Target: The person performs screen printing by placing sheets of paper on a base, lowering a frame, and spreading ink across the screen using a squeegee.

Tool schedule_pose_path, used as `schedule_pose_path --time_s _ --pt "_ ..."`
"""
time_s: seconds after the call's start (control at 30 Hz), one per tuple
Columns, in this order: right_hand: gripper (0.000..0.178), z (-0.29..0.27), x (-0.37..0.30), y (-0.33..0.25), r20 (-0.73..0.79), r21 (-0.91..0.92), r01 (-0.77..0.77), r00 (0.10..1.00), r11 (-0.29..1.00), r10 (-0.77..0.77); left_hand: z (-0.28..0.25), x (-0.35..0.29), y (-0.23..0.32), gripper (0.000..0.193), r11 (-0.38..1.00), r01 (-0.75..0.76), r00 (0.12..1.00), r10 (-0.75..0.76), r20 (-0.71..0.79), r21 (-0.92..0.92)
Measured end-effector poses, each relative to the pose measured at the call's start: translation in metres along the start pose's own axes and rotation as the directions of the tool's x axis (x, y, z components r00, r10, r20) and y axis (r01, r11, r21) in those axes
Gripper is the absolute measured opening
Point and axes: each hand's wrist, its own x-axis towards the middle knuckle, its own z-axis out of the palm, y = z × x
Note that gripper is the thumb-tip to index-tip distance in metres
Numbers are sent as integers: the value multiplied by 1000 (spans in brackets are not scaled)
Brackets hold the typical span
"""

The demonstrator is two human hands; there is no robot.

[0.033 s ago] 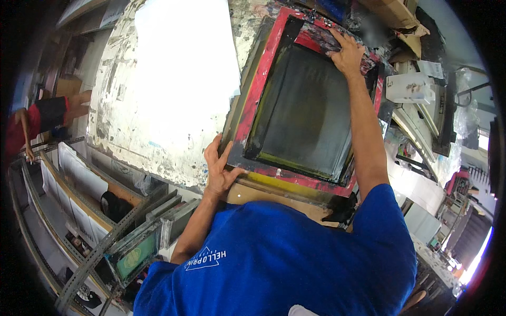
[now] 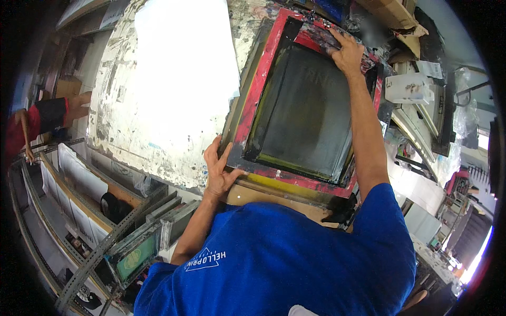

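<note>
A screen-printing frame [image 2: 256,89] with ink-stained red edges and dark mesh lies tilted before me. My left hand [image 2: 219,171] is at its near left corner, fingers spread, thumb along the near edge. Over the far right part of the frame lies my right hand [image 2: 349,55], its index finger stretched out and its thumb apart on the ink-smeared end. Part of what lies beneath this hand is hidden. Faint pale marks show in the far part of the mesh. Under the frame's near edge shows a yellow strip [image 2: 263,180].
White paper sheets [image 2: 184,58] lie on the paint-spotted table [image 2: 121,121] to the left. Shelving [image 2: 97,210] and several stacked frames [image 2: 139,250] stand at the lower left. Another person [image 2: 47,116] is at the far left. A stained white container [image 2: 408,88] sits right of the frame.
Pale marks show more clearly in the far part of the mesh. Both hands and the frame stay nearly where they were.
</note>
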Motion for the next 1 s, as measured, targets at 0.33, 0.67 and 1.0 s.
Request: schedule_pose_path --time_s 0.33,0.67,1.0 --pt "59 -32 14 -7 -5 198 -157 987 968 161 -1 -4 -7 98 999 -29 999 28 24 28" --pt "66 -139 -115 -77 273 690 -472 872 549 406 1 -2 8 95 981 -74 987 45 -156 -182" --pt "63 -295 -158 -244 149 -3 -63 987 998 63 -28 90 98 97 872 -280 851 32 -525 -401"
